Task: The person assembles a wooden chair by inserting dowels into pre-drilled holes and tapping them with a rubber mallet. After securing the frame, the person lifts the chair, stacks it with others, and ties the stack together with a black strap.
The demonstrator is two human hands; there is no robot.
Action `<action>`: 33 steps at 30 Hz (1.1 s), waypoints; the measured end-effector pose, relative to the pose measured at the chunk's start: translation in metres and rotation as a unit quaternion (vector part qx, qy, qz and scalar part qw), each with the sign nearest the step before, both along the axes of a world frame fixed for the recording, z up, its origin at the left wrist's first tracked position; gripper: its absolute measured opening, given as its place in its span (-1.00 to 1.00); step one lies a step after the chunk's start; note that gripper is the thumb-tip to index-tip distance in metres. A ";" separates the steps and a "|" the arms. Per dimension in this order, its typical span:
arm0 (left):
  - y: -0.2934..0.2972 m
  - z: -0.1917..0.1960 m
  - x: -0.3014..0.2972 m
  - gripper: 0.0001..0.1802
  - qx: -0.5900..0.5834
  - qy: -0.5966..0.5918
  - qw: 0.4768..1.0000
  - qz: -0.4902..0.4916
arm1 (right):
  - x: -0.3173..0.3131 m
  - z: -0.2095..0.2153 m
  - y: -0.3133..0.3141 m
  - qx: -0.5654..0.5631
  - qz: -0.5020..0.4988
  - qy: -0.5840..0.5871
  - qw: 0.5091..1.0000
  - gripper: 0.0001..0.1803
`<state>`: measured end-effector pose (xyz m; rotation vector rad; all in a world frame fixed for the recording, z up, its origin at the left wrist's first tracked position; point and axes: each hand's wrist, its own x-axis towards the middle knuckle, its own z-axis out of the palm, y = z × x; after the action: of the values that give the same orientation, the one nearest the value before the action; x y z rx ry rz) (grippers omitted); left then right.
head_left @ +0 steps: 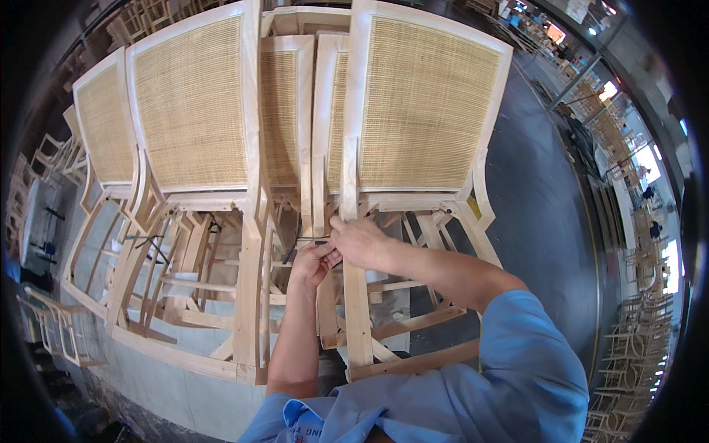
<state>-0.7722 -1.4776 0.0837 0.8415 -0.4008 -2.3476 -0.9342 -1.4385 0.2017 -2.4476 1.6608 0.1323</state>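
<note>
Unfinished pale wooden chairs with woven cane backs stand close together in front of me. My left hand (314,263) is closed in a pinch on a thin black strap (314,238) between the chair frames. Just above and to its right, my right hand (357,241) is closed with curled fingers, in front of the right chair's upright post (356,295). The two hands meet at the fingertips, and what the right fingers grip is hidden. The right chair's cane back (428,103) rises above my hands, and the left chair's cane back (193,103) stands beside it.
Black ties (150,245) cross the legs of the chairs at left. Another cane-backed chair (105,122) stands at far left, with bare chair frames (63,325) behind. Grey floor (539,199) stretches along the right, and stacked chairs (635,354) line the far right.
</note>
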 end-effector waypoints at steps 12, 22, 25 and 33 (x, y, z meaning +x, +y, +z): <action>0.016 0.019 -0.030 -0.89 -0.601 -0.399 0.684 0.105 | -0.017 0.021 -0.009 0.022 -0.062 -0.042 0.997 -0.79; 0.020 0.000 -0.042 -0.90 -0.549 -0.470 0.668 0.178 | -0.003 0.017 -0.051 0.091 -0.066 0.002 0.994 -0.65; 0.023 -0.007 -0.035 -0.85 -0.506 -0.461 0.710 0.168 | 0.009 0.013 -0.060 0.131 -0.074 0.061 0.987 -0.63; 0.036 -0.008 -0.030 -0.90 -0.521 -0.436 0.695 0.232 | 0.018 0.012 -0.059 0.152 -0.053 0.063 0.985 -0.72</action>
<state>-0.8023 -1.4419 0.0756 1.1634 -1.5022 -0.7880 -0.9159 -1.4973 0.2134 -2.1590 1.6740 0.4965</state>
